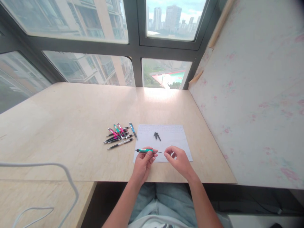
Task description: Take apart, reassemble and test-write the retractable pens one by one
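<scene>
A green pen barrel (144,150) lies across my left hand (144,160), held between thumb and fingers above the paper's lower left part. From the barrel's right end a thin pen refill (160,152) sticks out toward the right. My right hand (176,157) pinches the refill's far tip between thumb and forefinger. Under both hands is a white sheet of paper (175,136) with lines of writing along its top. Several small black pen parts (156,136) rest on the sheet, just beyond my hands.
Left of the paper lies a loose pile of pens (118,134) in several colours, with a blue pen (133,130) at the sheet's edge. A white cable (68,177) curves over the table (71,114) at lower left. Windows stand behind; a flowered wall (249,104) bounds the right.
</scene>
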A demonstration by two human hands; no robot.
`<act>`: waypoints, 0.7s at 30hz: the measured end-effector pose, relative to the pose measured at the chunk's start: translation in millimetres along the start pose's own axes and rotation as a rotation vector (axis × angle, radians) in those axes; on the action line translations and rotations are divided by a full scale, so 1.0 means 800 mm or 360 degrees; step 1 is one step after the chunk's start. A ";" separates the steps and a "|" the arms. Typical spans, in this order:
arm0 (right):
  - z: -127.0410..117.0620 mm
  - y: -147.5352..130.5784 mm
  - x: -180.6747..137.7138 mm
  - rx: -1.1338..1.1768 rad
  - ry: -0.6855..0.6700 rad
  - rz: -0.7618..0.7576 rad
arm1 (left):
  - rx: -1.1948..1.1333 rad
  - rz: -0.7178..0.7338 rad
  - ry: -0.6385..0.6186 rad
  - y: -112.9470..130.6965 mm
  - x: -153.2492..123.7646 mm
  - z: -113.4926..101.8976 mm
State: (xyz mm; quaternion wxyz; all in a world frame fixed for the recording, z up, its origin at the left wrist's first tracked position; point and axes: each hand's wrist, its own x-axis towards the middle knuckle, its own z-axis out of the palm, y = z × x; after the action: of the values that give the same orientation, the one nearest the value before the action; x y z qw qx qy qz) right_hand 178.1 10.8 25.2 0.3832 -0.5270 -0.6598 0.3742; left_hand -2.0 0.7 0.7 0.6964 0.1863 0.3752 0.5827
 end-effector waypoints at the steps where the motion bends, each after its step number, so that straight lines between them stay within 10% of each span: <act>1: -0.002 0.003 -0.001 -0.0001 0.0027 0.0012 | -0.0016 0.0009 0.0015 0.000 0.001 0.000; 13: 0.030 0.036 0.065 -0.0629 0.0451 0.0177 | -0.0058 0.0007 0.0005 -0.004 0.004 -0.007; 21: 0.040 0.023 0.076 -0.0601 0.0332 0.0233 | -0.0042 -0.0003 -0.0001 -0.003 0.004 -0.005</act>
State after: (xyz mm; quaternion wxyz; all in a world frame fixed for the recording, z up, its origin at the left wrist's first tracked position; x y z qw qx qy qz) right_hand 147.6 70.7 1.6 0.3159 -0.6717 -0.6350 0.2143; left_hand -3.4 2.0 -4.3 0.6996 0.1769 0.3674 0.5868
